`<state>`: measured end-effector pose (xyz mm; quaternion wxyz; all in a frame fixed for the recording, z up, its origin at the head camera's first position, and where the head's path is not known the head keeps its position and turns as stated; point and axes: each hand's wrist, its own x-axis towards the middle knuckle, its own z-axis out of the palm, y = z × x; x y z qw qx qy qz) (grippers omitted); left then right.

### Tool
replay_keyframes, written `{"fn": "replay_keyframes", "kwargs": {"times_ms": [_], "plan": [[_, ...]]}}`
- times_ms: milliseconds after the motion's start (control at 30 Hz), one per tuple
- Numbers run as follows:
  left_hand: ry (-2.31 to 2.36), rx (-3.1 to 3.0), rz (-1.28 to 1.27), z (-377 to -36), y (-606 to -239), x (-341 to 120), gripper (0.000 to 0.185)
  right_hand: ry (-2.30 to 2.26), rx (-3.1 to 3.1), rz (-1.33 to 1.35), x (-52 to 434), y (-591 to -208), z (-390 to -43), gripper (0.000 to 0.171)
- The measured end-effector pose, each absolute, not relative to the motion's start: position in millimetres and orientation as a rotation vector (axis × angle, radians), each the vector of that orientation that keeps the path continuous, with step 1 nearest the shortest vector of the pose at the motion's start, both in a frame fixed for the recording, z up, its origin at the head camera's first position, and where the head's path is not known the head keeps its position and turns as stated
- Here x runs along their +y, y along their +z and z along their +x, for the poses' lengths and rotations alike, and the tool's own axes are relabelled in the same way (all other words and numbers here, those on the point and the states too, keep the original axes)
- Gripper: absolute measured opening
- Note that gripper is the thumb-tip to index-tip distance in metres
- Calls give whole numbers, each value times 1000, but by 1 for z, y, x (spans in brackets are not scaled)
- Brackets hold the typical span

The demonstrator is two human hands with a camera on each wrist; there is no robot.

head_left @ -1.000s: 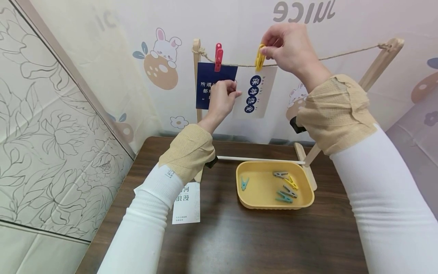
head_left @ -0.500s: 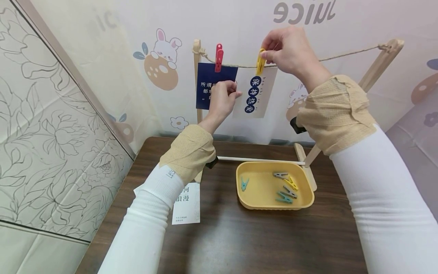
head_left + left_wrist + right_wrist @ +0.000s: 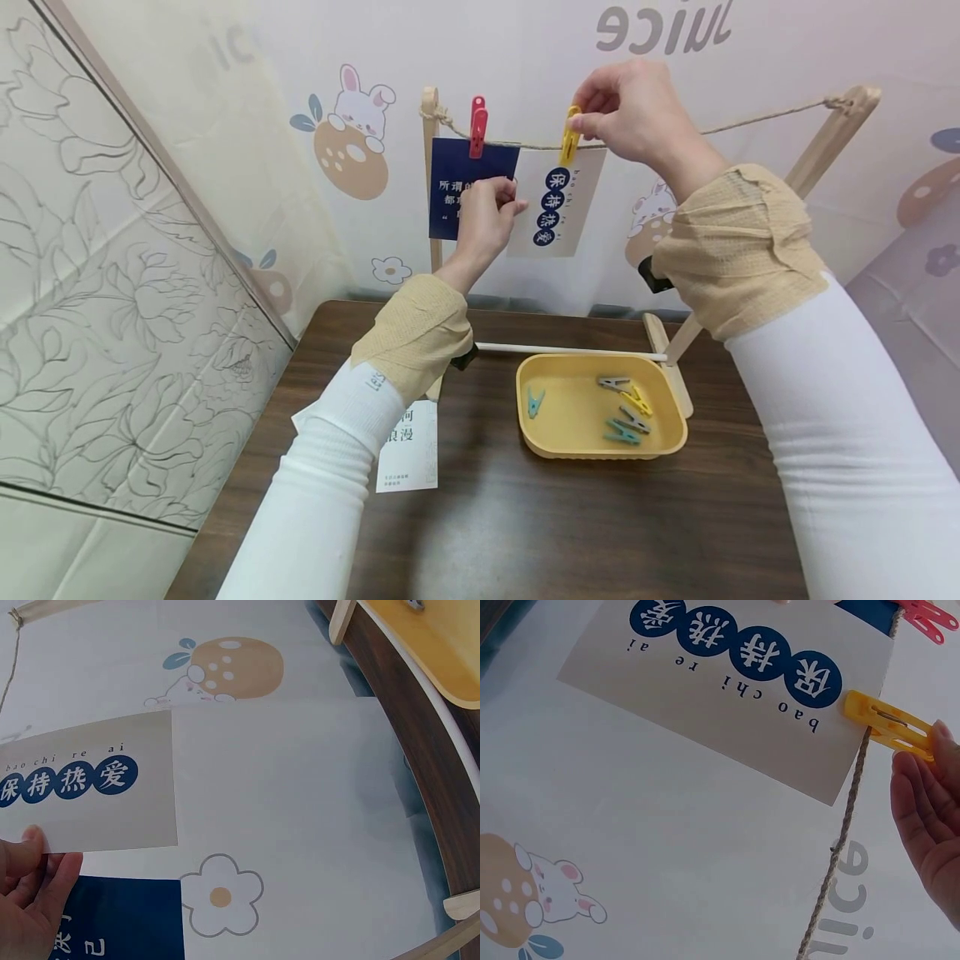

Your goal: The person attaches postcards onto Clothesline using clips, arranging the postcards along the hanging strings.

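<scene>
The right hand [image 3: 637, 112] pinches the upright yellow plastic clothespin [image 3: 570, 135] on the twine, directly above the beige paper card [image 3: 557, 200] whose left edge the left hand [image 3: 486, 218] pinches

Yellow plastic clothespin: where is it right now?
Head view, upper centre: the yellow plastic clothespin sits on the twine line, clipping the white card, pinched by the right hand.

Two cards hang from the string [image 3: 750, 121] at upper centre: one navy card [image 3: 450, 187] and one pale card [image 3: 558, 200]. Two pegs grip the string, one red peg [image 3: 477, 127] and one yellow peg [image 3: 570, 136]. One yellow tray [image 3: 570, 446] holds five loose pegs [image 3: 626, 408]. One more white card [image 3: 408, 454] lies on the tabletop [image 3: 570, 533]. Two hands are up at the cards.
</scene>
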<state>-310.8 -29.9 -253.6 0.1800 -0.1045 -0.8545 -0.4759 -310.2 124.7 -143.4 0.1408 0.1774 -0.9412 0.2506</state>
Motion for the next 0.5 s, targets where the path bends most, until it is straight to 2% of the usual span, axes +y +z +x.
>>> {"fn": "replay_keyframes", "kwargs": {"times_ms": [500], "plan": [[-1313,-2403,-275,-312,-255,-28,7,748,-2772,488,128,-145,-307,33]]}}
